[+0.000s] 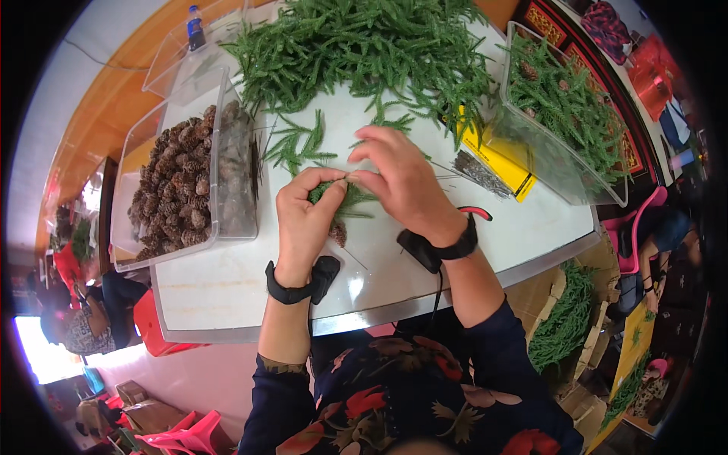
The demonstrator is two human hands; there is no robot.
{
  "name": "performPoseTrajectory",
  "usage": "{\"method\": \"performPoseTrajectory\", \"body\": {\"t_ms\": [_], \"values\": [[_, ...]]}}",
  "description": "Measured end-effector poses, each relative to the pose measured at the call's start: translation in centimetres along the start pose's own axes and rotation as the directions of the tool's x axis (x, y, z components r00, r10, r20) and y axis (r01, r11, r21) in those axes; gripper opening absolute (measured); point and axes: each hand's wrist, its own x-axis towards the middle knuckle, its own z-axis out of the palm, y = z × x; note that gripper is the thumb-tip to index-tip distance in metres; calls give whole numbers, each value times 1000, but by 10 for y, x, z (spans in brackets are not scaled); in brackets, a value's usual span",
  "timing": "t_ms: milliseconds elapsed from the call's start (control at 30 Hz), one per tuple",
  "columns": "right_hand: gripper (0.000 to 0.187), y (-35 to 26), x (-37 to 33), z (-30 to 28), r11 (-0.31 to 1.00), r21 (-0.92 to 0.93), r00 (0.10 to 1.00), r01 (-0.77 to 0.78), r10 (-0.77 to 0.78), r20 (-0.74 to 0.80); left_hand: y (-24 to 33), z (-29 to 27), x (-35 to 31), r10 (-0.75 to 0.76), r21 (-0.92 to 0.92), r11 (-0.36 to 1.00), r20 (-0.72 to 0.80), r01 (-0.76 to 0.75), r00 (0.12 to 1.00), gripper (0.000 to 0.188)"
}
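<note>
Above the white table, my left hand (298,216) is closed, its thumb and forefinger pinching a green artificial pine sprig (355,200). A small brown pine cone (338,233) hangs just below the sprig, beside my left hand. My right hand (409,182) comes in from the right, its thumb tip meeting the pinched end at my left fingertips. The other right fingers are raised and spread apart. Loose sprigs (297,144) lie just beyond my hands. A thin wire (354,259) lies below the cone.
A clear bin of pine cones (176,182) stands at left, a bin of sprigs (565,102) at right. Piled greenery (364,53) covers the far side. Wires (481,174) lie on a yellow packet (522,182), near a red-handled tool (476,213). Other people sit at both sides.
</note>
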Motion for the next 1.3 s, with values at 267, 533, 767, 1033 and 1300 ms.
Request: {"method": "performPoseTrajectory", "body": {"t_ms": [267,533,767,1033,1300], "values": [[46,-13,-72,-91,858,-413,852,-306,441,284,6,4,-2,-163,-384,910,12,155,987,11],[53,-6,-107,-88,853,-445,805,-272,455,380,15,8,-9,-135,-496,862,-30,103,990,11],[51,-3,-117,-76,771,-624,836,-125,421,352,47,0,-47,-20,-321,947,-79,-7,997,14],[46,-7,-115,-70,766,-480,776,-427,583,240,43,3,-86,-128,-451,890,-101,69,987,11],[40,-43,-94,-73,909,-116,850,-401,416,323,31,7,-102,32,-244,965,-242,-92,970,9]]}}
